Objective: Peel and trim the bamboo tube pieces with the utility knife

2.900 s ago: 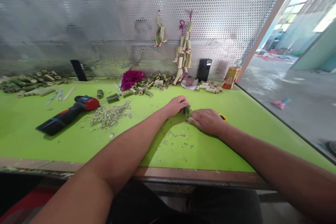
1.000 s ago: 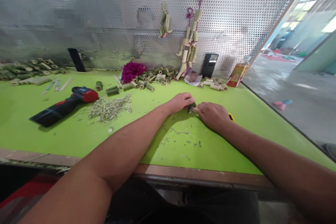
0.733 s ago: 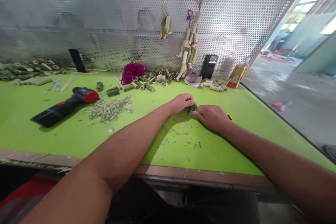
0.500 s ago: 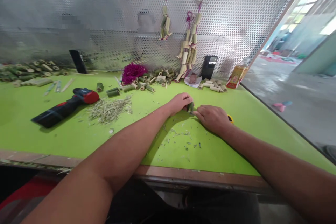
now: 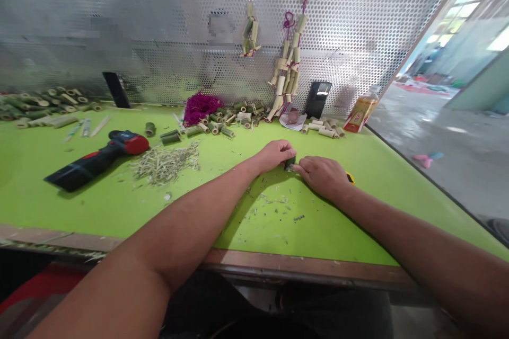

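The left hand (image 5: 276, 155) grips the green bamboo piece (image 5: 290, 162) below its fingertips; the right hand (image 5: 324, 175), thumb at its base, curls over a yellow-ended tool (image 5: 350, 178); beyond, the tabletop (image 5: 377, 185) reaches its dark right edge.

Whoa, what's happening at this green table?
The left hand holds a short green bamboo piece upright on the table. The right hand grips a yellow-ended tool, mostly hidden, against it. Shavings lie in a heap beside a power tool.
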Demonstrator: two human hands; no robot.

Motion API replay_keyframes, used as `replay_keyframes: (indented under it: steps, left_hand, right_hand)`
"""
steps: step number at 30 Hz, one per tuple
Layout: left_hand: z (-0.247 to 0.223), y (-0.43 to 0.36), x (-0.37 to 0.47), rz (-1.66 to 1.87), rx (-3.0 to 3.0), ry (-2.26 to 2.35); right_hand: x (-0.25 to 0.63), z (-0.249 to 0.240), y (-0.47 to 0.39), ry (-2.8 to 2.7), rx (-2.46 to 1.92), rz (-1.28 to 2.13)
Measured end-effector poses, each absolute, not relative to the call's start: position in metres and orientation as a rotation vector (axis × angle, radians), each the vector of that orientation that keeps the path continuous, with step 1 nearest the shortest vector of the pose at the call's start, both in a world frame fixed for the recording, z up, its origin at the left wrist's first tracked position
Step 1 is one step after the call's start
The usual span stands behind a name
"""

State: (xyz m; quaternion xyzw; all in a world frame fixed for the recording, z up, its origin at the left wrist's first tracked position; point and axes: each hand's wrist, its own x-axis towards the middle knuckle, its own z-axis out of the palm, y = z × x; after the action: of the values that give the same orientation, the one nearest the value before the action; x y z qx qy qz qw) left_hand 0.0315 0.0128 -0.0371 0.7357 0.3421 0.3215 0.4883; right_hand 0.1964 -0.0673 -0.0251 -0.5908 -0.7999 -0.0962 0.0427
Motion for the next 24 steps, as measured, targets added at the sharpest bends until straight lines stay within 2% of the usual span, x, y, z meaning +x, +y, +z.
replay_keyframes:
  steps: [7, 17, 24]
  left_hand:
    - [-0.0396, 0.0157, 0.0319, 0.794, 1.744, 0.836]
    - [-0.0419, 0.0137, 0.033, 0.792, 1.844, 0.794]
    - [-0.0416, 0.0167, 0.0318, 0.724, 1.908, 0.779]
  right_hand:
    - [0.1936, -0.0238, -0.0705, -2.626, -1.653, -0.176]
    - [0.1959, -0.0275, -0.0695, -2.359, -1.799, -0.4]
    - [0.1968, -0.0278, -0.0682, -2.381, -1.78, -0.389]
